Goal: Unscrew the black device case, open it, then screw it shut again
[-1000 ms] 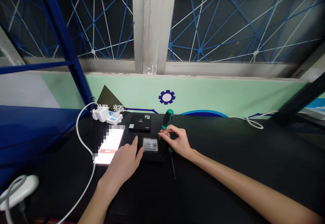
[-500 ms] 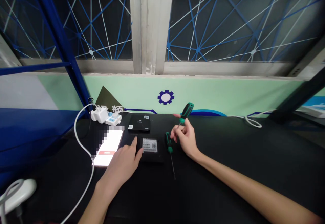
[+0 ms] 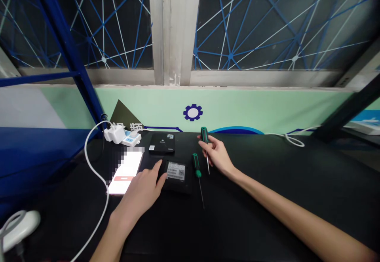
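Observation:
My left hand (image 3: 145, 185) is at the left side of a flat black electronics box (image 3: 178, 187), its thumb and index finger gripping it. A white printed label (image 3: 176, 171) faces up on the box. In my right hand (image 3: 219, 155) is a green-and-black screwdriver (image 3: 204, 135), handle up and shaft pointing down, its tip above the table. Between the box and my right hand lies a second screwdriver (image 3: 196, 165) with a thin shaft toward me.
Another black box (image 3: 162, 143) lies behind the labelled one. To the left are a lit phone (image 3: 126, 171), a power strip (image 3: 132, 138) with a white plug, and a white cable (image 3: 89, 163). A white device (image 3: 22, 228) sits at the lower left. A window and green wall stand behind.
The screwdriver in my right hand has swung from leaning right to nearly upright, shaft now downward, and moved left. The labelled box has turned slightly under my left hand.

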The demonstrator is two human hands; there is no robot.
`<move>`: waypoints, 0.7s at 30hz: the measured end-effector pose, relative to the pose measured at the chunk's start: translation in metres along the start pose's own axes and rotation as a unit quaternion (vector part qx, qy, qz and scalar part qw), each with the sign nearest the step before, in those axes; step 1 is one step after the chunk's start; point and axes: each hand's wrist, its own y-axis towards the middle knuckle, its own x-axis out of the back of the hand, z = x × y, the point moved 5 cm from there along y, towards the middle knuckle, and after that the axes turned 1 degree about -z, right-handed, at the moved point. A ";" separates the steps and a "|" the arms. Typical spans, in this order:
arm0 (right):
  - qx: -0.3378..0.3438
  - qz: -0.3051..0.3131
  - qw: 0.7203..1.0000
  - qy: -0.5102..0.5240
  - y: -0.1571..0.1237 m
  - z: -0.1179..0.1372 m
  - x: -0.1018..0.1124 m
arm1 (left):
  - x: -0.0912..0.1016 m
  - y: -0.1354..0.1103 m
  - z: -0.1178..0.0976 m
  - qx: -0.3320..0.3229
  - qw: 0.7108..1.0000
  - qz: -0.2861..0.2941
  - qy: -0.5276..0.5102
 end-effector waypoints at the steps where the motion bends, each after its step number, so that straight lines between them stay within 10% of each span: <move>1: -0.004 0.012 1.000 -0.026 0.000 0.000 0.000 | 0.000 0.000 -0.001 -0.001 1.000 -0.001 0.001; 21: 0.066 -0.015 0.912 -0.404 0.004 -0.001 0.005 | -0.002 0.000 -0.005 -0.001 1.000 -0.006 0.016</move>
